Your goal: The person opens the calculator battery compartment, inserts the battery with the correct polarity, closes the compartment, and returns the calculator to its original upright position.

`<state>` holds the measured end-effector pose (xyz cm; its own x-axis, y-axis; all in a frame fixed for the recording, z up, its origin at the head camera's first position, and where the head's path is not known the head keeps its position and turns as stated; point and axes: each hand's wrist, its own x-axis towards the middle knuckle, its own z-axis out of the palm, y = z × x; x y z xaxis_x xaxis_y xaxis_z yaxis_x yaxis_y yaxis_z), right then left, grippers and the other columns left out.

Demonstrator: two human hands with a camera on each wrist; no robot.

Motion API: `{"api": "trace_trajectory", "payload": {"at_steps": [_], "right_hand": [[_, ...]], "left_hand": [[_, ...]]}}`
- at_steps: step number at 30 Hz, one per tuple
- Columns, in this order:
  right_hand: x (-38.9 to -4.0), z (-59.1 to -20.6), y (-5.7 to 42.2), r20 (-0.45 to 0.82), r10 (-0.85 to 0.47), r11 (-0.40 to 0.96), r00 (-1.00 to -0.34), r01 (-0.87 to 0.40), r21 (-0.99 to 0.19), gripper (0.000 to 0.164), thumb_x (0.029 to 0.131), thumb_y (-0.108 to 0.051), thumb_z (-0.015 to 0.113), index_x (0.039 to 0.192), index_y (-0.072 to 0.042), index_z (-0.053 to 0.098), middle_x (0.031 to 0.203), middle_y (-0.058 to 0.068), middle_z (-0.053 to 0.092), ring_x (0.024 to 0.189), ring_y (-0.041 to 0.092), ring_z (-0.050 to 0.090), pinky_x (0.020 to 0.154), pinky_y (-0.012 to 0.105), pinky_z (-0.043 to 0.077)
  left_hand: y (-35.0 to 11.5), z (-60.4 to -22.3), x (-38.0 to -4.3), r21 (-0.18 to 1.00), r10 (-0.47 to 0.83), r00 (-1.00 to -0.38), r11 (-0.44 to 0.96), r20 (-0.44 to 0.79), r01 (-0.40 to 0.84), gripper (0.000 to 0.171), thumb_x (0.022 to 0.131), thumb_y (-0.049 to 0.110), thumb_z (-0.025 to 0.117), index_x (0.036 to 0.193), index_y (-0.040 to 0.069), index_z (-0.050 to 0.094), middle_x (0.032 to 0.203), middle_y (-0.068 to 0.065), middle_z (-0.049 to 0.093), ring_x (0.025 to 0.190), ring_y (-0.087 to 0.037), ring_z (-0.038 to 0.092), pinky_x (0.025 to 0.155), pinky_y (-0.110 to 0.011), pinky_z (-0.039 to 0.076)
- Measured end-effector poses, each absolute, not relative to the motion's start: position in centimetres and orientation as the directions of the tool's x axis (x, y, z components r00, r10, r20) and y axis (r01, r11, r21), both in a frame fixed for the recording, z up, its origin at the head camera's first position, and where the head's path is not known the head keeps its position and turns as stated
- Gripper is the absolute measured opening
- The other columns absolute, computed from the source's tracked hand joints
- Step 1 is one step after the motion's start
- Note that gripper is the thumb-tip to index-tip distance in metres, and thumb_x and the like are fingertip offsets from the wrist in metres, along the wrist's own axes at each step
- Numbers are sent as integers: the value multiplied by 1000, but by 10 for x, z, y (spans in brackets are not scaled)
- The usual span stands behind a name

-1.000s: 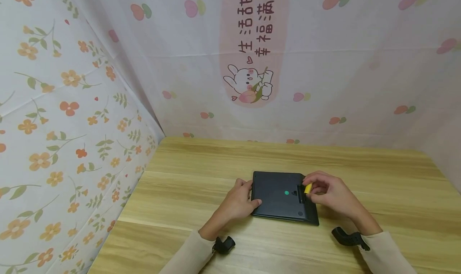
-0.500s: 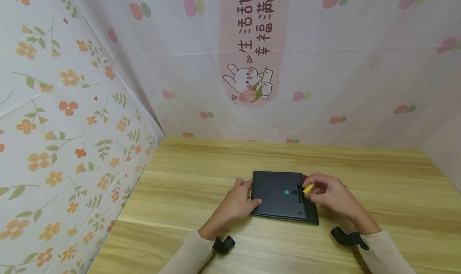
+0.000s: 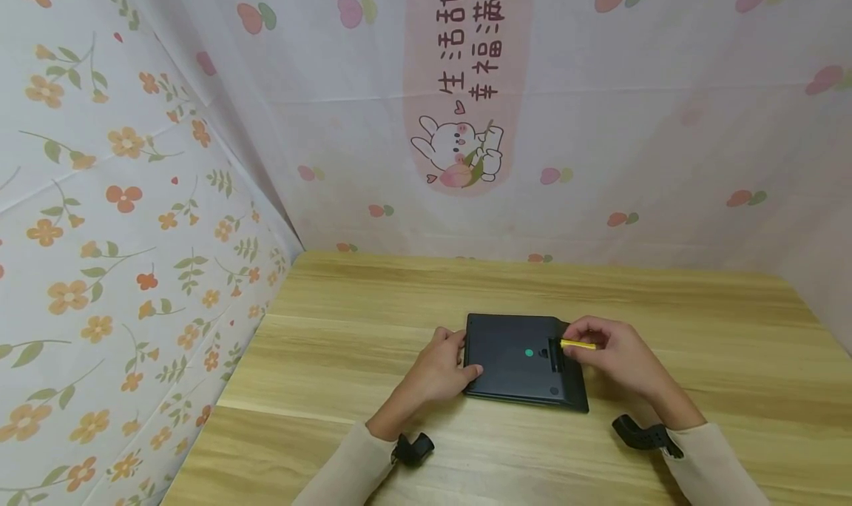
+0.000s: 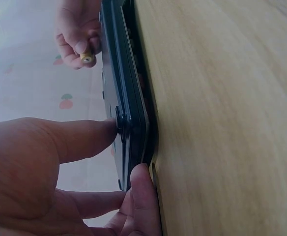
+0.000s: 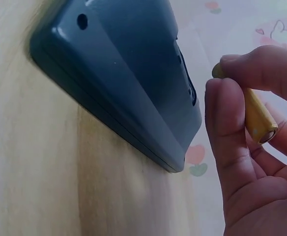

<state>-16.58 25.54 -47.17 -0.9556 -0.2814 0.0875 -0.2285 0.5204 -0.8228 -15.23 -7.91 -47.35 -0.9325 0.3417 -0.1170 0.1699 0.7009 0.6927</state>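
A dark calculator (image 3: 506,373) lies back side up on the table, with an uncovered battery slot (image 3: 556,356) near its right end. My left hand (image 3: 438,370) grips the left edge, its thumb on the back and fingers at the side and underneath, as the left wrist view shows. Between thumb and fingertips, my right hand (image 3: 622,358) pinches a yellow battery (image 5: 259,118) just to the right of the slot. In the head view the battery lies roughly sideways. The right wrist view shows it apart from the calculator's casing. Part of the battery is hidden by the fingers.
The wooden table (image 3: 359,299) extends around the calculator on all sides. A printed cloth (image 3: 333,121) hangs behind it, and a flowered cloth (image 3: 133,269) along the left. Black wrist straps with cameras sit on both forearms.
The yellow battery has turned in my right fingers, from slanting to nearly sideways, with more of its length showing. My left hand and the calculator stay in place.
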Motion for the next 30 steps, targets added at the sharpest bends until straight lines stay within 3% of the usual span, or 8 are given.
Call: {"api": "trace_trajectory", "payload": {"at_steps": [10,19,30], "right_hand": [[-165,-471,257,93,-326,419,-941,-232,-878,27,104,-6,77,129,3,75,96,10,74,82,16,75,71,34,64],[-163,-473,255,178,-358,438,-917,-333,-835,21,110,-2,66,126,-2,79,99,8,72,74,18,72,66,33,63],[-162,-469,255,127,-333,484,-934,-285,-828,17,110,-6,68,123,-2,77,88,3,75,74,18,73,69,33,63]], "left_hand": [[-79,-473,-152,683,340,-934,710,-114,175,73,103,25,79,160,-6,49,123,-9,52,86,-15,51,74,-32,43],[-79,-472,-152,677,342,-934,712,-104,185,73,101,25,80,159,-7,50,122,-9,52,87,-15,51,75,-33,44],[-79,-471,-150,684,339,-934,708,-114,174,73,102,25,80,160,-7,49,125,-10,53,89,-16,51,76,-33,44]]}}
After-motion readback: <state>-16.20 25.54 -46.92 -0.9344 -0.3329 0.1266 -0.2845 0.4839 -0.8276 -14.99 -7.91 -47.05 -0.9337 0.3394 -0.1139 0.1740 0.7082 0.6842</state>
